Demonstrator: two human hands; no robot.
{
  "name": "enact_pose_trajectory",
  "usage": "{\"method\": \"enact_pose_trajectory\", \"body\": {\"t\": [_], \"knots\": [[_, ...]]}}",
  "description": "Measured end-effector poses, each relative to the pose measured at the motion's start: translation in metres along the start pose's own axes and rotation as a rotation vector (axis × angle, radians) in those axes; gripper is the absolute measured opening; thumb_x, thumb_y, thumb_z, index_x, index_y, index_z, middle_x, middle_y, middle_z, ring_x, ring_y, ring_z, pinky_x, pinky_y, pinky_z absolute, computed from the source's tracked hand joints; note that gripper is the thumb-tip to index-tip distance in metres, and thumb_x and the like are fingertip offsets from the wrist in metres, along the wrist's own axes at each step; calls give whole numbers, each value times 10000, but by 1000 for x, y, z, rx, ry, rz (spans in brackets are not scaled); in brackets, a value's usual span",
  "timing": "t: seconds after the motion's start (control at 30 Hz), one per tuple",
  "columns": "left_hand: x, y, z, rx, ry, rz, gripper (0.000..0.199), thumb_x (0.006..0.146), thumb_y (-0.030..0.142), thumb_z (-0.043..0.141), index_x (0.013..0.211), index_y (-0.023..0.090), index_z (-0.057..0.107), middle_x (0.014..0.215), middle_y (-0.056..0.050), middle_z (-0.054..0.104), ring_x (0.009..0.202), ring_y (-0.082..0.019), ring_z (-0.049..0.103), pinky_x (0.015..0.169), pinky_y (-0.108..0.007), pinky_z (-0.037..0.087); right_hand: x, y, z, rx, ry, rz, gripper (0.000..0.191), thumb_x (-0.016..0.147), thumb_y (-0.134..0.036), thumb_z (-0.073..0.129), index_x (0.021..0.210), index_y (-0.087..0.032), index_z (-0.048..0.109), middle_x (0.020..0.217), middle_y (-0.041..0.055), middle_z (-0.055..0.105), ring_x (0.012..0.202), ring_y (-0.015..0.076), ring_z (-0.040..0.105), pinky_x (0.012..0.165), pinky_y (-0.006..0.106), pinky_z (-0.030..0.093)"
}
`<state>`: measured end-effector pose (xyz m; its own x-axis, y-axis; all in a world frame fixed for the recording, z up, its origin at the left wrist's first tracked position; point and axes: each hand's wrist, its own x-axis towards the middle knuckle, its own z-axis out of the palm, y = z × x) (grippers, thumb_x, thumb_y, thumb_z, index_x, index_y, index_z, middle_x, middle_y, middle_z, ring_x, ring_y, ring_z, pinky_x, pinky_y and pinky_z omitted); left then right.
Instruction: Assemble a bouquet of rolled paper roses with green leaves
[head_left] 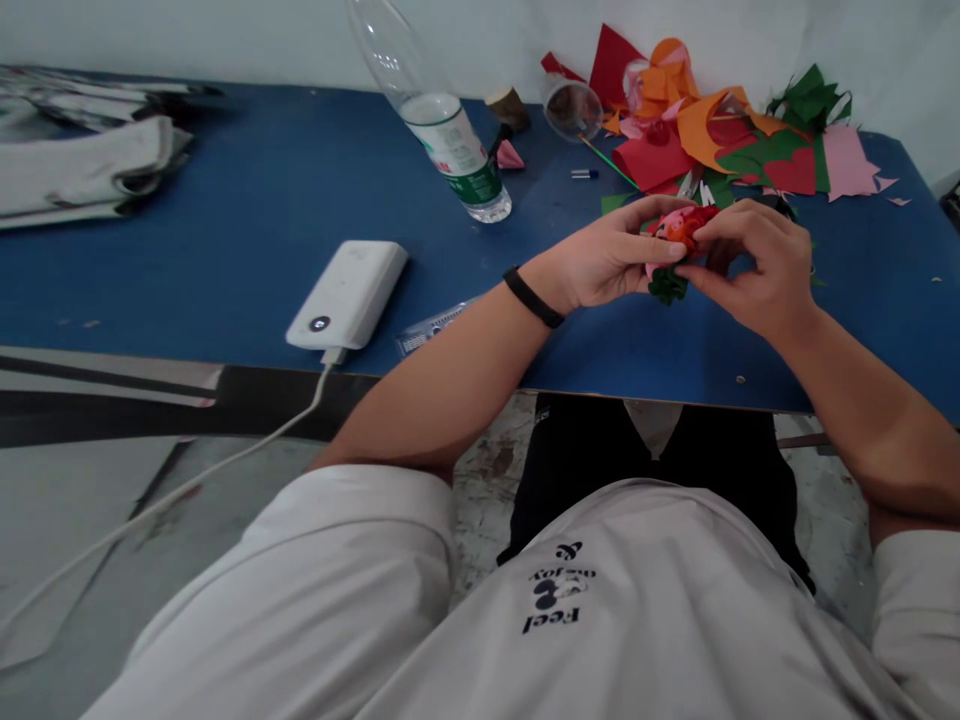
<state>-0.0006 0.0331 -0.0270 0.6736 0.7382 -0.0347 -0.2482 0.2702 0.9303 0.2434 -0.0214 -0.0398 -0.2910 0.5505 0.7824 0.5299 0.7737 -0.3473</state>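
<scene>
A small bundle of paper flowers [677, 228] in red, orange and pink, with a dark green piece [667, 285] at its lower side, is held above the blue table. My left hand [611, 255], with a black band on the wrist, grips the bundle from the left between thumb and fingers. From the right, my right hand [761, 255] pinches the bundle's edge with thumb and forefinger. Part of the bundle is hidden behind the fingers of both hands.
Paper scraps [720, 140] and a clear cup [573, 108] lie behind my hands on the blue table [247, 200]. A plastic bottle [454, 150] stands left of them. Nearer are a white power bank [349, 295] with a cable and a clear packet [435, 325]. Folded cloth [82, 165] is far left.
</scene>
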Motion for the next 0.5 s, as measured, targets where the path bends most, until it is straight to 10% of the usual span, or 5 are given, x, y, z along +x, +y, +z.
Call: {"method": "enact_pose_trajectory", "body": {"t": [0.27,0.5], "knots": [[-4,4,-8,0,-78,-104,525,966,105,971,1437,243,785,986,49,821,677,-86,813,668,-192,691,-1,-4,-6,-30,-159,-144,177,1205,-498,734,1193,-365,850,1254,49,900,1184,323,894,1090,547,769],[-7,8,-4,-15,-105,-88,494,948,191,981,1358,228,709,1026,33,853,747,-124,837,738,-263,715,-2,-11,2,-61,43,-138,163,1212,-441,652,1237,-366,795,1136,27,913,993,255,891,937,457,778]]}}
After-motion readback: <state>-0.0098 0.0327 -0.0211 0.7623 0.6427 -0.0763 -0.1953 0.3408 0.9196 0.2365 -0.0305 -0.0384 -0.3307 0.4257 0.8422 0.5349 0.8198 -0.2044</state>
